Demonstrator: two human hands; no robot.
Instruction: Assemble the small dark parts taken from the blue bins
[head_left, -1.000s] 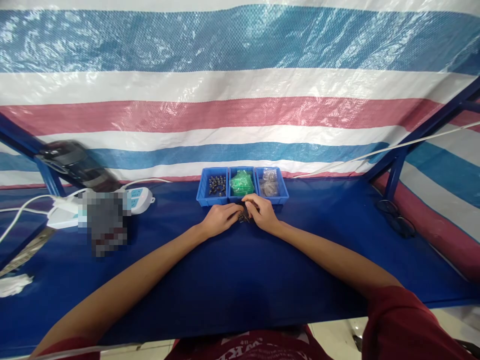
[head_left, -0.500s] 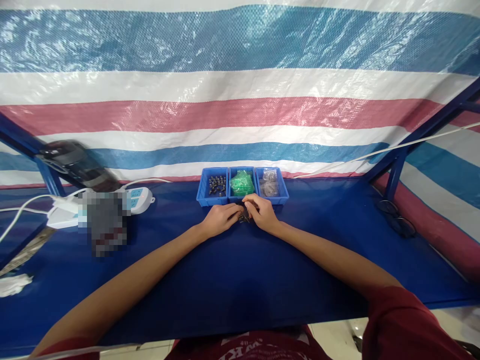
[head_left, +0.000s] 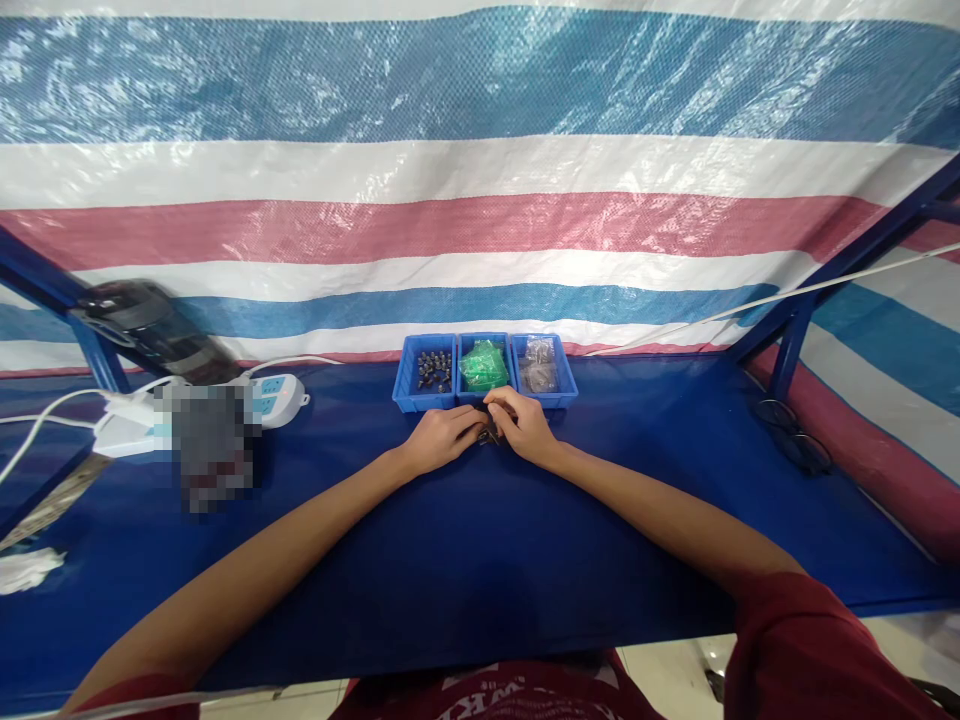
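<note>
My left hand (head_left: 437, 438) and my right hand (head_left: 526, 428) meet just in front of the blue bins, fingers curled in toward each other. Small dark and brassy metal pieces (head_left: 489, 437) show between the fingertips, too small and too covered to name. Close behind my hands stand three blue plastic bins side by side. Several small dark metal fittings lie in the left bin (head_left: 405, 400). Green plastic packets (head_left: 484, 366) fill the middle bin, and clear plastic bags (head_left: 538, 372) are in the right bin (head_left: 562, 402).
On the left of the blue table (head_left: 420, 580) are a white power strip (head_left: 281, 400) with cables, a pixelated dark object (head_left: 214, 445), a dark bottle (head_left: 154, 325) and white tissue (head_left: 30, 570). Glasses (head_left: 795, 440) lie at the right. A striped sheet (head_left: 480, 230) hangs behind.
Both hands stay in nearly the same place. The small metal pieces between the fingertips have shifted slightly.
</note>
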